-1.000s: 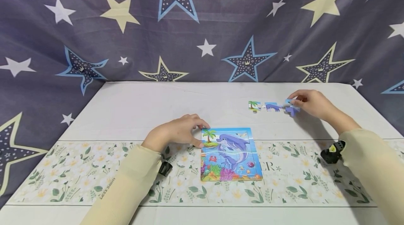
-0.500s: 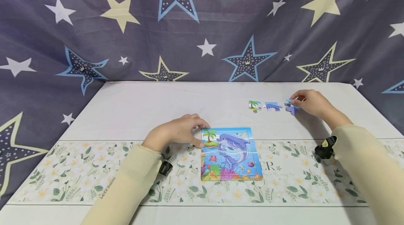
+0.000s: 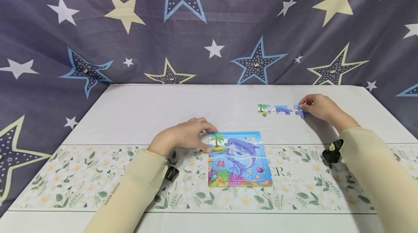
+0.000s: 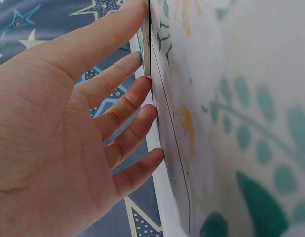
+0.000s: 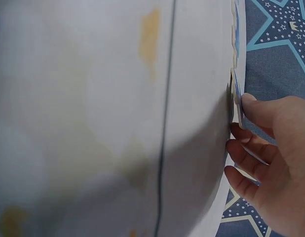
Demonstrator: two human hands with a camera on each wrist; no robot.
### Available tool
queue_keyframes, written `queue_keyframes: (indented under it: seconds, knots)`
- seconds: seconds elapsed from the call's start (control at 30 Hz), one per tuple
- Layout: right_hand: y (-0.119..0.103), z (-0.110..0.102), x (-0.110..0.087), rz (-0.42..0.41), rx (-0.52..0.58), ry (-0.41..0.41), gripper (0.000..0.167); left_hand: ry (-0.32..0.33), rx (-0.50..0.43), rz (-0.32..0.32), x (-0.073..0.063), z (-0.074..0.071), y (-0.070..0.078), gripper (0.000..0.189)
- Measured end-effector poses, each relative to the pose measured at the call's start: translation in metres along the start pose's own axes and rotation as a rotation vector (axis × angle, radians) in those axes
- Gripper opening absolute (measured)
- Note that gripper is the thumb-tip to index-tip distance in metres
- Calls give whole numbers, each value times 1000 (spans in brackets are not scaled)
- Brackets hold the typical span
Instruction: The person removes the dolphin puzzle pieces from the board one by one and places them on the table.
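Note:
A dolphin jigsaw puzzle (image 3: 236,160) with a palm tree and coral lies in its flat square tray. My left hand (image 3: 184,135) is at its left side, thumb and fingertips along the edge. In the left wrist view the left hand (image 4: 68,128) shows spread, relaxed fingers by the thin board edge (image 4: 146,44). Farther back, my right hand (image 3: 321,106) pinches a blue and purple puzzle piece (image 3: 301,113). The right wrist view shows this puzzle piece (image 5: 237,98) tilted on edge between thumb and fingers of the right hand (image 5: 276,153).
Left of the held piece lie a dolphin piece (image 3: 282,110) and a palm-tree piece (image 3: 263,109) in a row. A white cloth with a floral band (image 3: 107,178) covers the table. A dark star-print curtain (image 3: 209,26) hangs behind.
My right hand has shifted slightly at the rightmost piece, its fingertips ending a little lower, and the right forearm has swung left. The left hand and the square puzzle have stayed put.

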State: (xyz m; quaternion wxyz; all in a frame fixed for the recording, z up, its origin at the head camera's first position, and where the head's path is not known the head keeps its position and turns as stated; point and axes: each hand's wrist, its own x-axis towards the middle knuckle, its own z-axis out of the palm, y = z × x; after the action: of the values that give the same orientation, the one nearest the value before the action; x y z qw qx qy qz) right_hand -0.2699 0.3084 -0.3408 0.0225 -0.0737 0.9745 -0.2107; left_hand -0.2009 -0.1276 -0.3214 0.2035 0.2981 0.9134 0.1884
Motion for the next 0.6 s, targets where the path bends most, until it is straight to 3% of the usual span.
queue_keyframes:
  seconds: [0.6]
  knots:
    - [-12, -3, -7, -6, -39, -40, 32, 6, 0, -9, -1, 1, 0, 58]
